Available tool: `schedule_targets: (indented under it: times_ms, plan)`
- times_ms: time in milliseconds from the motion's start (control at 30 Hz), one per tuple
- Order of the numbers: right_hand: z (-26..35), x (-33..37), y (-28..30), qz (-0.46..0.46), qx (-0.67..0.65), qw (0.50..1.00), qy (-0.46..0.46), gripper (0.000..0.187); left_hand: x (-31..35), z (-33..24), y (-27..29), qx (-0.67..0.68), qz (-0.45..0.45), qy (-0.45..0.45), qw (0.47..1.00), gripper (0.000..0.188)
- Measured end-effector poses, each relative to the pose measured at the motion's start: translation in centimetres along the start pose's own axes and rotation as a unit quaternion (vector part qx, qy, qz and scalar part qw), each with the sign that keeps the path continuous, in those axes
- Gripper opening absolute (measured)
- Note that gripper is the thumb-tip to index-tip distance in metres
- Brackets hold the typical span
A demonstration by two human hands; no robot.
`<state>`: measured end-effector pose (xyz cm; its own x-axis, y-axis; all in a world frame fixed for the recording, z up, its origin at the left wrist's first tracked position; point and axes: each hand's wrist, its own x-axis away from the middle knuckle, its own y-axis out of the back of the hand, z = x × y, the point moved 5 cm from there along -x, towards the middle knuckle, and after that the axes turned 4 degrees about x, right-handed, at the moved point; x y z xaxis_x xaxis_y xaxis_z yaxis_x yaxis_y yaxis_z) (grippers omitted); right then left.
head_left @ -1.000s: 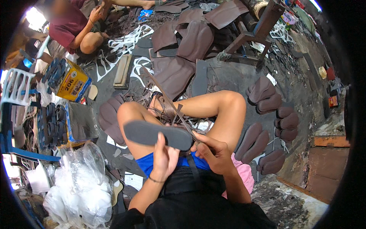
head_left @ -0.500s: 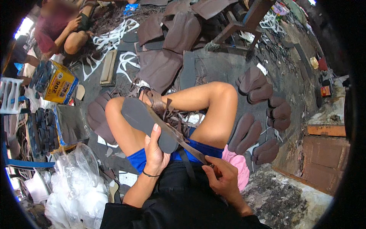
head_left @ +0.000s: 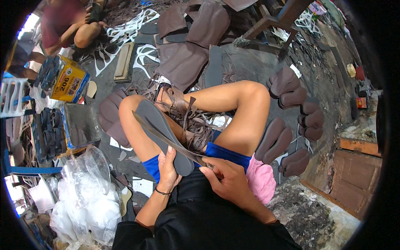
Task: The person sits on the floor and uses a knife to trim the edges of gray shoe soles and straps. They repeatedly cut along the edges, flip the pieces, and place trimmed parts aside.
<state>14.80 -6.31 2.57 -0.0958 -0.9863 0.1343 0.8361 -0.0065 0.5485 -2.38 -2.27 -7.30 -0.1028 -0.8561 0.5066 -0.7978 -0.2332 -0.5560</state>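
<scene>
My left hand (head_left: 168, 168) grips a grey shoe sole (head_left: 183, 163) near its narrow end, thumb on top. The sole tilts up and away over my lap. Across its face runs a long, thin brownish strip (head_left: 160, 137), with its pointed far end free over the upper left edge. The near end of that strip is pinched in the fingers of my right hand (head_left: 225, 177), beside the sole's lower end. Any small tool in those fingers cannot be made out. Brown offcut strips (head_left: 198, 133) lie heaped between my crossed legs.
Brown padded soles (head_left: 273, 139) lie in groups on the right. Larger brown moulded sheets (head_left: 183, 62) cover the floor ahead. A printed box (head_left: 68, 81) and a clear plastic bag (head_left: 85, 196) stand left. Another person (head_left: 62, 25) sits far left; a wooden stand (head_left: 271, 23) is far right.
My right hand has moved left and up, closer to the sole. The strip now lies across the sole's face, pointing far left. The sole has turned slightly more upright, and the view has shifted.
</scene>
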Motion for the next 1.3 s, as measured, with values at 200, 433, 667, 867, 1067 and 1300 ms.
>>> schedule_targets:
  times_ms: [200,433,667,867,1067,1300]
  plan:
    - [0.2,-0.2,-0.2,-0.008,0.022,0.999,0.036,0.025,0.0,-0.3,0.1,0.026,0.026,-0.007,0.999,0.028]
    - [-1.2,0.0,-1.0,-0.031,0.006,0.999,0.033,0.026,0.4,-0.8,0.5,-0.036,0.009,0.027,0.999,0.038]
    - [-1.5,-3.3,-2.4,-0.017,-0.193,0.981,0.012,0.033,-0.7,-2.0,-1.5,-0.079,0.056,-0.023,0.995,0.044]
    - [-2.6,-3.1,-0.8,-0.087,-0.162,0.981,0.055,0.052,-3.4,-0.5,-4.7,-0.240,0.262,-0.033,0.934,0.072]
    - [-6.1,-0.6,2.4,-0.264,-0.433,0.861,-0.041,0.034,-2.7,1.4,-12.6,-0.325,0.413,-0.066,0.848,0.098]
    - [-27.8,10.4,13.1,-0.574,-0.288,0.702,-0.308,0.029,-7.9,1.1,-13.0,-0.381,0.368,-0.090,0.844,0.049]
